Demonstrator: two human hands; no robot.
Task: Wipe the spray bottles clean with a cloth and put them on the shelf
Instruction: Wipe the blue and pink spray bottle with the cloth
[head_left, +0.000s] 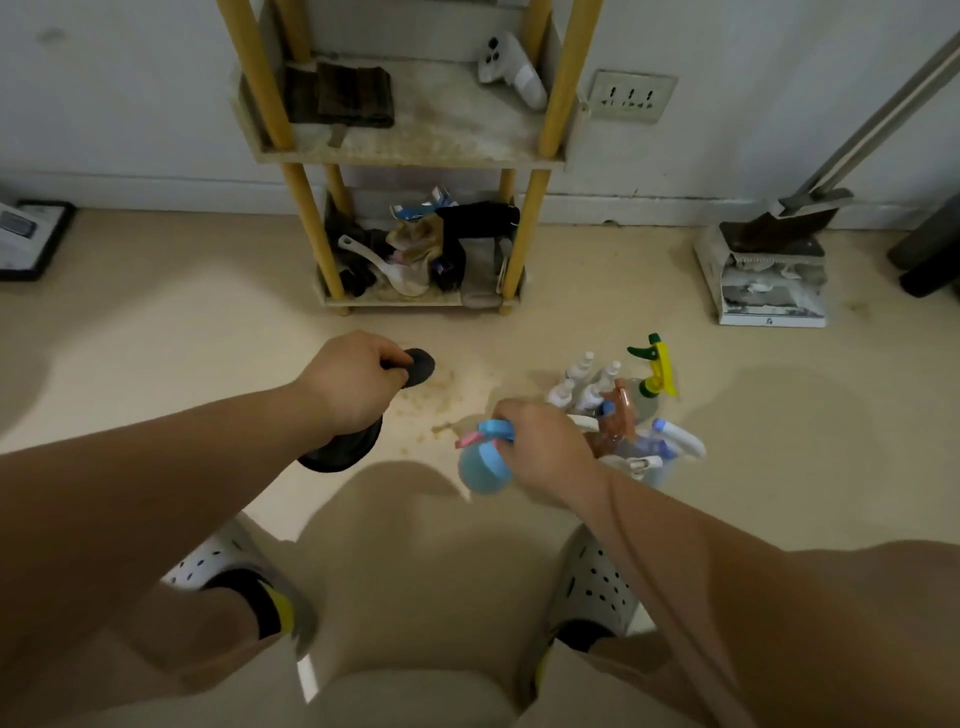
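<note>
A pale floor (156, 322) fills most of the view, and against the wall stands one shelf (415, 148) on four yellow posts, with two tiers showing. The upper tier carries one folded dark towel (343, 96) at the left and one white controller (511, 70) at the right, with bare stained board between them. The lower tier is crammed with dark clutter and a white ladle (384, 267). To the right sit one dustpan (769, 280) and, higher on the wall, one socket (631, 96). Near the right hand (545, 449) stands a packed cluster of spray bottles (623, 415), among them four small white-topped ones and one green-and-yellow trigger bottle (655, 364). The right fingers curl round the neck of one blue spray bottle (480, 467), held clear of the floor, its round body hanging below and left of the knuckles. The left hand (353, 387) grips one dark cloth (343, 449), which pokes out past the curled fingers and droops under the palm.
</note>
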